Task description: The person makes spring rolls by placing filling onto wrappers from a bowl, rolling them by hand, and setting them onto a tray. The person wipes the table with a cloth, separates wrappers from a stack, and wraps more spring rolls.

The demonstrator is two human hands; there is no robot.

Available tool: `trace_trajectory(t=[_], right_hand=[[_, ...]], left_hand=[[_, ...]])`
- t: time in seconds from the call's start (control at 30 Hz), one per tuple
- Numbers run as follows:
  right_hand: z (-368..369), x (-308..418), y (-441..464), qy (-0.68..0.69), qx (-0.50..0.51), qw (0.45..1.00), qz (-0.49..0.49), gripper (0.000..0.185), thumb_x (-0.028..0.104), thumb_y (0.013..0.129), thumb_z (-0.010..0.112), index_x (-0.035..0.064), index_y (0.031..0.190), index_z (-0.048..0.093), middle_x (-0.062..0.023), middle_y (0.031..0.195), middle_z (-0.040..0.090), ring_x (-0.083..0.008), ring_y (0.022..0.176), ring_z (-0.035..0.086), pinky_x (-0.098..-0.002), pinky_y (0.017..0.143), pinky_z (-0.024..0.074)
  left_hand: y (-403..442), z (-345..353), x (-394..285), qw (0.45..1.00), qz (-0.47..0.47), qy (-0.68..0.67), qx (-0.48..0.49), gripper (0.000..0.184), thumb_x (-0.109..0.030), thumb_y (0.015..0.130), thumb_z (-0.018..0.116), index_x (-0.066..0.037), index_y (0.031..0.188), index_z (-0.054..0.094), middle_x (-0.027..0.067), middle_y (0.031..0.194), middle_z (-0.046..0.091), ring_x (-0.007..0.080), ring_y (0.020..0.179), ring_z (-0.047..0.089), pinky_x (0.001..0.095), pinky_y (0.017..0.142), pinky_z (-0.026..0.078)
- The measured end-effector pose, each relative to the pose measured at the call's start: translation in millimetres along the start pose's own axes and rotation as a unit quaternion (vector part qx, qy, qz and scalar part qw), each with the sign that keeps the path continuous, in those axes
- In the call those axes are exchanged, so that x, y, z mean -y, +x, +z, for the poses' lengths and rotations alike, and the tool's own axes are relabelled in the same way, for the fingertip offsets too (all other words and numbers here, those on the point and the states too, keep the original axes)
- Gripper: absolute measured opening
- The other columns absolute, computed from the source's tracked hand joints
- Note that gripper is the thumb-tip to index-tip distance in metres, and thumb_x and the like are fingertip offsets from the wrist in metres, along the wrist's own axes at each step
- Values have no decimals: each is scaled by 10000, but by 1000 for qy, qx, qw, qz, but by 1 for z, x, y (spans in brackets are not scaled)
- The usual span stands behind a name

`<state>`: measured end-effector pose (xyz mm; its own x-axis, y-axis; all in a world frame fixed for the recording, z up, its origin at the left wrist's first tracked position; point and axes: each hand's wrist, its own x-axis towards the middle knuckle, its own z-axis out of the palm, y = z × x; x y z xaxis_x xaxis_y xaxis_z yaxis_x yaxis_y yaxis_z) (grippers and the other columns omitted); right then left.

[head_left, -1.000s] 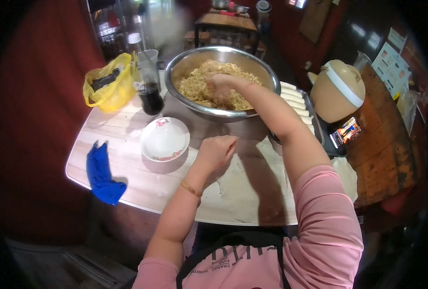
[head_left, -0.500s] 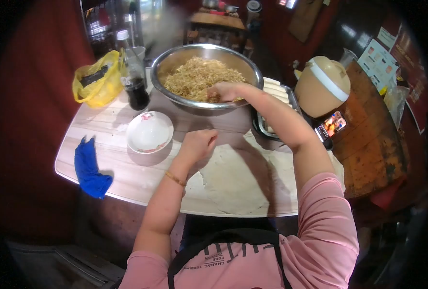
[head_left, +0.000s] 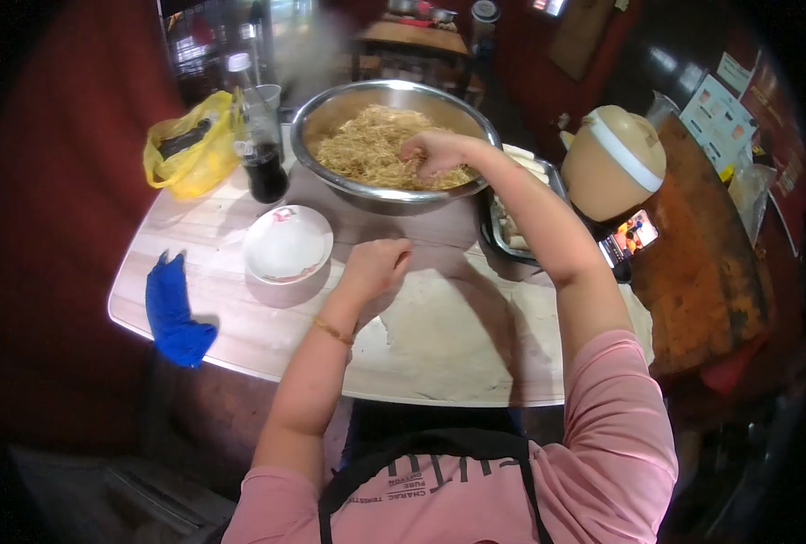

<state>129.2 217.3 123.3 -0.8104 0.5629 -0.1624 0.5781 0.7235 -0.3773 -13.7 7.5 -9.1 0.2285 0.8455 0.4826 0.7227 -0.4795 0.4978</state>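
Note:
My right hand (head_left: 437, 153) is inside the rim of a large steel bowl (head_left: 330, 102), over a heap of pale, shredded food (head_left: 364, 145). Its fingers point down and are bent together at the food; what they hold is hidden. My left hand (head_left: 380, 265) rests closed on the table, between a white floral bowl (head_left: 287, 245) and a thin, pale round wrapper (head_left: 444, 340). Behind my right forearm, a tray (head_left: 559, 181) carries several white rolls (head_left: 519, 160).
A yellow bag (head_left: 196, 163) and a bottle of dark liquid (head_left: 265, 172) stand at the back left. Blue cloth (head_left: 174, 313) lies by the left edge of the table (head_left: 239, 352). To the right are a beige jug (head_left: 613, 163) and a lit phone (head_left: 636, 235).
My right hand went from deep in the shredded food to the near right side of the bowl, then lifted slightly. My left hand stays closed on the table. The view has shifted a little.

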Motion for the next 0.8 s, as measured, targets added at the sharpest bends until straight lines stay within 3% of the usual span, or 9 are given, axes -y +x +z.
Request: trace_trajectory(t=[0.2,0.27,0.3,0.4,0.53,0.6,0.67,0.73,0.8], right_hand=[[7,2,-2,-19,-4,1000,12,530,59,688,729,47,1211,642,-138,1044,704,-201,795,691,-338,696,555],[1,14,-9,-20,-36,998,55,506,58,682,733,57,1182,662,-134,1067,706,-208,817,696,-338,721,554],[7,5,-5,-13,-55,998,2,495,63,687,738,71,1177,672,-131,1040,714,-216,830,701,-337,730,556],[11,1,0,-25,-59,998,-17,476,57,701,735,65,1173,674,-128,997,720,-213,812,706,-340,738,562],[-2,23,-14,-42,-45,998,24,464,45,711,734,51,1171,670,-125,965,722,-215,782,707,-349,744,567],[-14,32,-22,18,-39,999,22,455,35,712,739,37,1161,666,-128,951,719,-225,761,709,-356,738,569],[-22,40,-26,1,-52,998,28,439,34,717,745,37,1149,666,-142,972,702,-217,793,709,-347,735,571],[-31,39,-26,-50,-105,992,-48,429,29,722,748,40,1143,667,-155,1036,668,-205,831,706,-332,739,574],[-35,38,-34,-52,-107,993,-23,421,28,729,749,36,1141,668,-151,1096,637,-213,864,702,-334,753,571]], left_hand=[[-1,0,0,1000,23,-4,-18,155,-194,891,608,-87,971,686,139,890,696,354,827,661,455,713,514],[-2,2,1,1000,13,-4,-11,159,-196,894,607,-88,980,686,140,894,696,354,834,661,454,716,515],[-1,2,1,1000,10,-5,-9,163,-197,896,607,-88,989,686,141,899,696,353,840,661,454,720,515],[-1,3,2,1000,11,5,-2,173,-207,900,606,-96,1006,687,143,903,696,356,843,661,461,726,516],[-2,-1,0,1000,-4,3,1,179,-215,903,601,-102,1011,688,141,913,699,356,850,661,464,736,518],[-1,0,1,1000,-2,-4,-6,183,-225,905,599,-110,1016,689,140,921,702,357,855,663,462,743,519],[0,1,0,1000,3,1,-11,178,-212,892,607,-110,1006,697,138,896,705,349,837,670,458,730,527],[0,3,0,1000,7,5,-14,173,-199,879,615,-111,997,705,136,871,709,341,819,677,455,717,535],[0,2,1,1000,4,19,-13,179,-207,882,610,-116,1002,705,143,879,709,344,830,676,456,724,534]])
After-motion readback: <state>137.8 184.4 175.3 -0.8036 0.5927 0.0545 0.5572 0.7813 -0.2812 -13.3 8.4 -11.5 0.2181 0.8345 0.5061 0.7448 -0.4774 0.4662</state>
